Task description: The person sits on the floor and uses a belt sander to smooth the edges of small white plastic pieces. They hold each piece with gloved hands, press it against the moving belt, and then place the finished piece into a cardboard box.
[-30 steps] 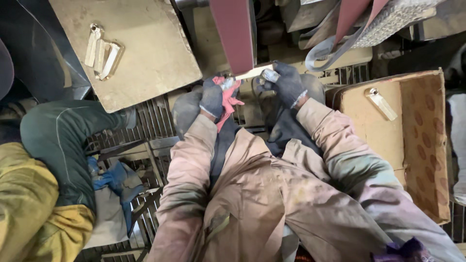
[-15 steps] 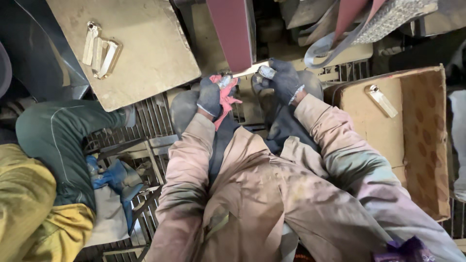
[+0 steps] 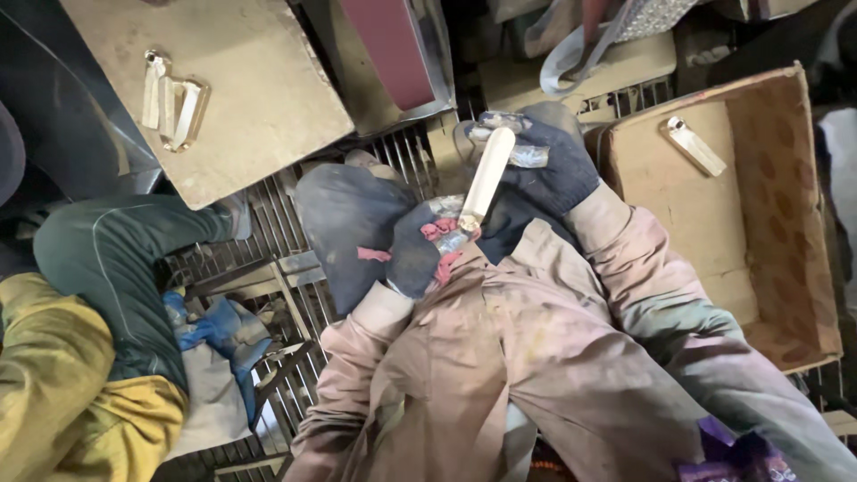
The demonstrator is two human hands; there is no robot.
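Both my hands wear dark gloves and hold one pale flat metal strip between them. My left hand grips its lower end, with a red rag or red glove patch showing under the fingers. My right hand is closed around the strip's upper end. The strip stands nearly upright, just below a dark red sanding belt on its machine. My pinkish work sleeves fill the lower middle of the view.
A cardboard box at the right holds one metal piece. A tilted brown board at upper left carries a few similar metal pieces. Another person in a green and yellow garment sits at the left. A metal grate floor lies below.
Both hands have drawn back from the belt toward my body. The strip, which lay almost level against the belt, now stands nearly upright between my hands.
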